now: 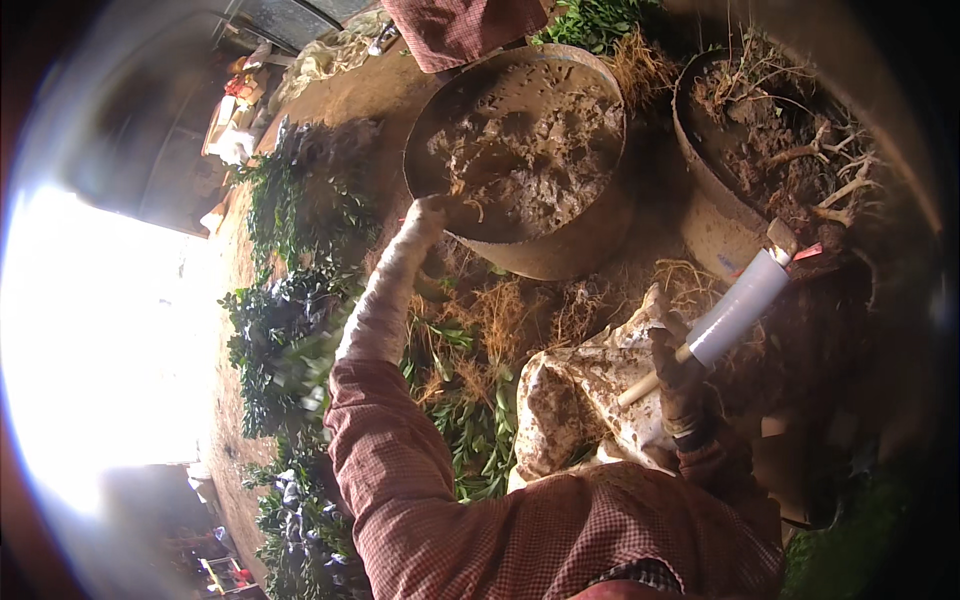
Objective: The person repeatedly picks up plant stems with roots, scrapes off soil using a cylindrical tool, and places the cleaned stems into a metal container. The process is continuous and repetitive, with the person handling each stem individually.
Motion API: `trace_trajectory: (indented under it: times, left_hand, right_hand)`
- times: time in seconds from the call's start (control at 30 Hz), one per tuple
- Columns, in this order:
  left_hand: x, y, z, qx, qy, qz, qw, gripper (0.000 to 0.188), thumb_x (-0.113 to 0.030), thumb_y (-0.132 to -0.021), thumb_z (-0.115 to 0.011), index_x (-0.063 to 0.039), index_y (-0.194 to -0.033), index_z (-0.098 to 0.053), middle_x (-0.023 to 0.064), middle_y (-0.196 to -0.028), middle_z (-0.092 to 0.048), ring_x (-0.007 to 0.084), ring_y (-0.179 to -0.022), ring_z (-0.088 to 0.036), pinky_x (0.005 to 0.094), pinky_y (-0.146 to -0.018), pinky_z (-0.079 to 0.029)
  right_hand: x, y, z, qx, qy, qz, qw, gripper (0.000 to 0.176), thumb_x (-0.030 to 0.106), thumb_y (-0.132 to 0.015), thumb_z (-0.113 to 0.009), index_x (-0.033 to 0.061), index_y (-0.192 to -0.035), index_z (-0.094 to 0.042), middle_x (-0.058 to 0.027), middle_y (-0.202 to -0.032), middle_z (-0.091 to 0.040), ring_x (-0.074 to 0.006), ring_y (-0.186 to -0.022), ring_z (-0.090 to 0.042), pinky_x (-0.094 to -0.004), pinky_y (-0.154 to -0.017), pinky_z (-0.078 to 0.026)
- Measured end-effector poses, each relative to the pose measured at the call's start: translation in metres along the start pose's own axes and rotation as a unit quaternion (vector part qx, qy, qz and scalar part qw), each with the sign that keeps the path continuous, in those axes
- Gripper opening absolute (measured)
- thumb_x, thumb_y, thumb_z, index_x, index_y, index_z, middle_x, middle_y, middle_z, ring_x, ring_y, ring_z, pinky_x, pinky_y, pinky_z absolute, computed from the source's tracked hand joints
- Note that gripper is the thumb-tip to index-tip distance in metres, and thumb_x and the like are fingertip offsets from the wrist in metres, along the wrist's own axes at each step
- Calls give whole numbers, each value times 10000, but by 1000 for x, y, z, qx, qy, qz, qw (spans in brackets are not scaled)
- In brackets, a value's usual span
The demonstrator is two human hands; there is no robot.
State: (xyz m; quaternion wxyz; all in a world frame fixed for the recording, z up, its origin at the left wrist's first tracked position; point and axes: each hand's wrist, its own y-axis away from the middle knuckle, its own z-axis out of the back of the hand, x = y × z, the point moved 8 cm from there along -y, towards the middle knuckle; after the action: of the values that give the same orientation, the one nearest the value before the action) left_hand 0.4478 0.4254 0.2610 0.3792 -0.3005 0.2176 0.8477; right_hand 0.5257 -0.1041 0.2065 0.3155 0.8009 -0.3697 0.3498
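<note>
My left hand [454, 208], at the end of a pale-wrapped forearm, reaches over the near-left rim of a round tub [525, 255] of wet mud [517, 150]. It is dark and blurred there; whether it grips anything cannot be told. Thin pale root-like strands show beside it. At the right, my right hand [679, 375], in a dirty covering, is closed around the wooden stick [639, 390] of a plastic film roll [739, 307]. The roll slants up towards the second tub. A mud-stained whitish sheet [555, 412] lies below this hand and the stick.
Bare-rooted leafy plants [480, 427] lie between my arms, their orange-brown roots [499, 319] towards the mud tub. More leafy bundles [289, 337] line the left. A second tub [712, 195] at the right holds soil and woody roots. Red checked fabric [465, 30] hangs beyond the mud tub.
</note>
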Motion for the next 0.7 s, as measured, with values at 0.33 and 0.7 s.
trace_trajectory:
  times: [0.33,0.7]
  left_hand:
    - [6,80,-98,7,424,109,899,115,-194,-866,-648,-80,-856,-651,-38,-585,-483,70,-437,-387,249,-394,-293]
    - [-9,100,-129,12,513,143,846,71,-157,-876,-631,-93,-868,-601,-37,-593,-466,73,-413,-356,245,-375,-270]
  right_hand:
    - [-2,10,20,-38,164,159,973,352,165,-951,-554,-13,-1252,-525,-50,-1066,-567,-133,-950,-534,-250,-811,-476]
    - [47,6,-43,88,221,49,970,602,315,-832,-725,-36,-1258,-483,-103,-1018,-615,-110,-894,-593,-200,-632,-526]
